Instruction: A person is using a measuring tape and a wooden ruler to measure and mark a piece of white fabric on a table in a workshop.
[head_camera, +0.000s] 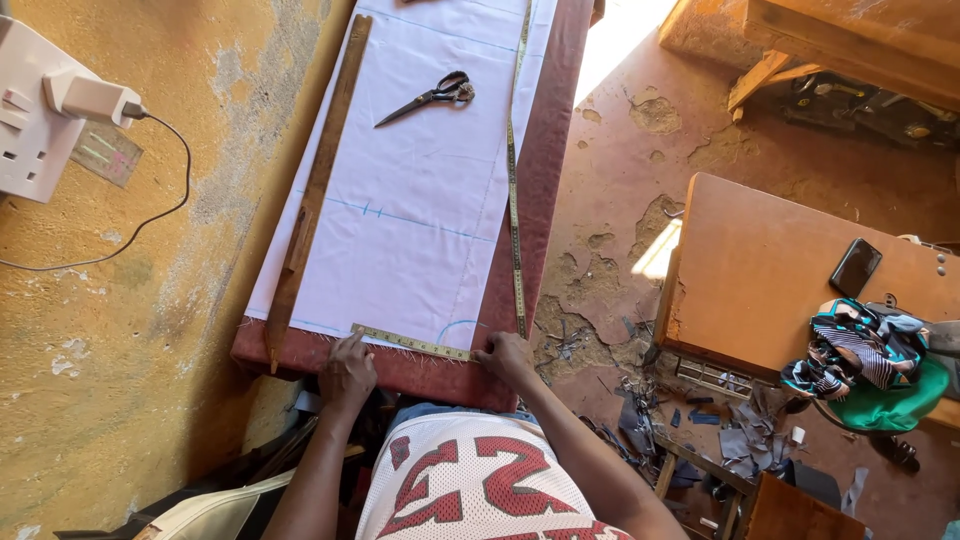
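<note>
A: Item one, largest?

B: Table (550, 150), narrow, covered in dark red cloth, running away from both grips. On it, white fabric (420, 180) laid flat, with blue chalk lines across it.

A: Next down?

B: Long wooden straightedge (318, 180), lying along the fabric's edge, beyond the left hand (347, 372). Probably left there to weigh that side down and give a straight line to mark by.

A: And the tape?

B: Yellow measuring tape (515, 200), one run stretching away from the right hand (506, 357) up the opposite side of the fabric, the end section bent across the near hem between the two grips.

A: State of the grips?

B: Left: fingers pressed flat on the tape's end at the near edge, pinning rather than wrapping it. Right: fingertips bearing down at the tape's corner, where it turns. Neither is closed around anything; both hold the tape taut against the hem, so that the reading stays true, I judge.

A: Smaller entries?

B: Scissors (432, 97), black-handled, closed, resting on the fabric well beyond both grips, out of the way of the measuring. A curved blue chalk mark just ahead of the right grip; its exact shape is hard to tell at this angle.
</note>
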